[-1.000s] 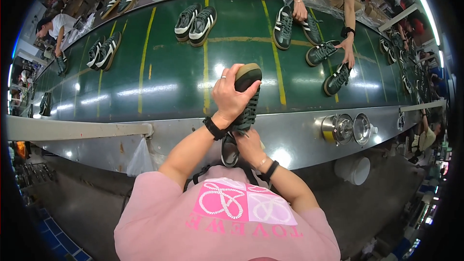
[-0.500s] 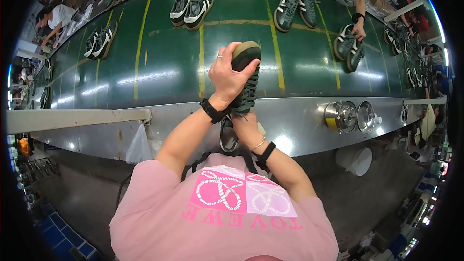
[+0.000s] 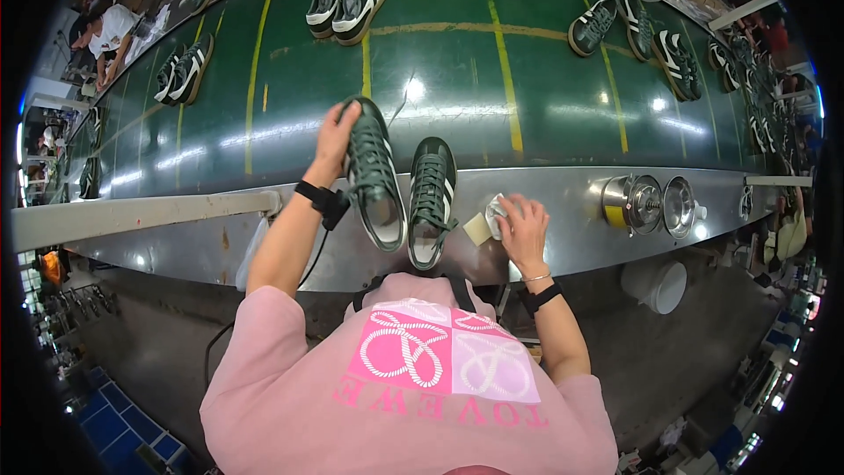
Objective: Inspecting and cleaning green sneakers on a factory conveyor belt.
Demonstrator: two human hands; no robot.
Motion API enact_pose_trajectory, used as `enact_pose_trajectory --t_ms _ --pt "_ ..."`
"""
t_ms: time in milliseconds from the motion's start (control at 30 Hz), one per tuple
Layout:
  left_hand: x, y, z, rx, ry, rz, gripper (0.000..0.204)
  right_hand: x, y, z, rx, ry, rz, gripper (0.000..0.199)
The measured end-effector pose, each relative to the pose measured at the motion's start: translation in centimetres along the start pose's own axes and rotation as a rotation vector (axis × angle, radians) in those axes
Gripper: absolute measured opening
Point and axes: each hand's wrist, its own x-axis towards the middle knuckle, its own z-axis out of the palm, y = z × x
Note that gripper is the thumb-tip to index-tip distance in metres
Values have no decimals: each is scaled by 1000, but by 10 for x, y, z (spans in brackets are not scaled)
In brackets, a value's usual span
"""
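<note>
My left hand (image 3: 334,142) grips the toe end of a dark green sneaker (image 3: 373,178) with white stripes, its fingers around the outer side. The matching sneaker (image 3: 432,198) stands to its right, laced, its toe on the green belt's edge and its heel toward me. Farther right, my right hand (image 3: 525,230) is closed on a crumpled white cloth (image 3: 496,215), fingers bent over the metal ledge. A pale yellow square pad (image 3: 477,229) lies against the cloth, between that hand and the sneaker.
Beyond the metal ledge (image 3: 563,185) runs a green conveyor belt (image 3: 308,114) with yellow lines. A pair of sneakers (image 3: 347,7) sits far ahead, with several more at right. A metal pot (image 3: 631,204) stands right; a pale rail (image 3: 149,218) crosses at left.
My left hand has lowered the sneaker and shifted left with it. My right hand has left the shoe's heel and moved right to the white cloth. Other people's hands have withdrawn from the far-right shoes.
</note>
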Motion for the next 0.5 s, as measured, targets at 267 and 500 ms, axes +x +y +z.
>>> enact_pose_trajectory --t_ms 267,500 --pt "-95 -41 -11 420 -306 -226 89 -17 -51 46 737 -468 195 85" --pt "-152 -102 -37 456 -457 112 103 -20 -72 98 617 -345 239 99"
